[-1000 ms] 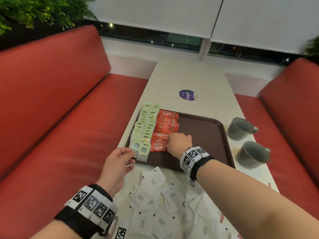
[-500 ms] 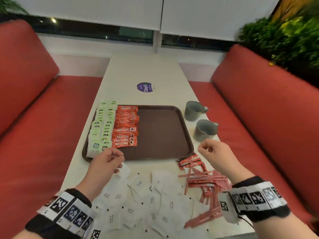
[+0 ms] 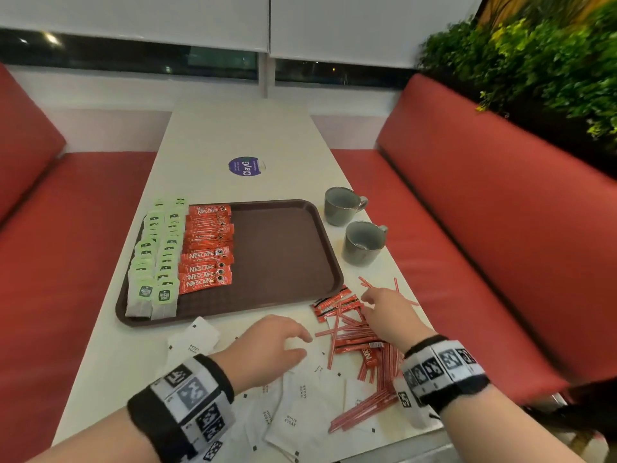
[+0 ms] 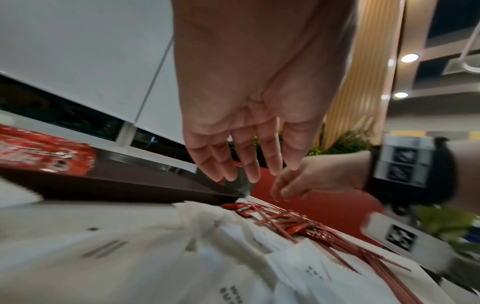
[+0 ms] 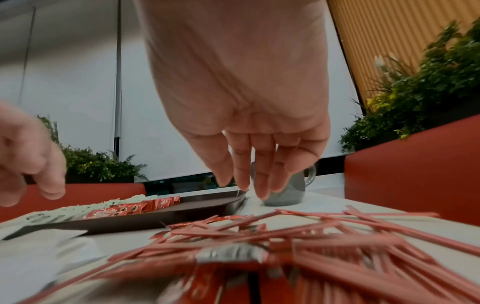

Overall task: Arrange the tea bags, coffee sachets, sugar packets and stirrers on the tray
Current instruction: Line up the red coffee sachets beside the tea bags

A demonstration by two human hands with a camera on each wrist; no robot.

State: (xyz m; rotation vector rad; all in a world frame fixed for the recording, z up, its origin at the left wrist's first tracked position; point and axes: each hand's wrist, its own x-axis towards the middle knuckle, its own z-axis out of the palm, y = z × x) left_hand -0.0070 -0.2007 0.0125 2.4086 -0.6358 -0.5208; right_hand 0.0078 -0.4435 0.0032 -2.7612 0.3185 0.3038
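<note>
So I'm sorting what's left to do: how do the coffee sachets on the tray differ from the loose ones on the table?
The coffee sachets on the tray lie overlapped in a neat column beside the tea bags; the loose coffee sachets lie scattered on the table among the stirrers. The tray column is many sachets; the loose ones are only a few. All are red Nescafe packets.

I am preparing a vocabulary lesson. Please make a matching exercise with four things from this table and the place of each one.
Things:
1. tea bags
2. Nescafe sachets
3. white sugar packets
4. grey mugs

Places:
A. on the table, right of the tray
B. leftmost rows on the tray
C. loose on the table, near edge
D. on the tray, right of the green row

Pairs: 1-B, 2-D, 3-C, 4-A
</note>
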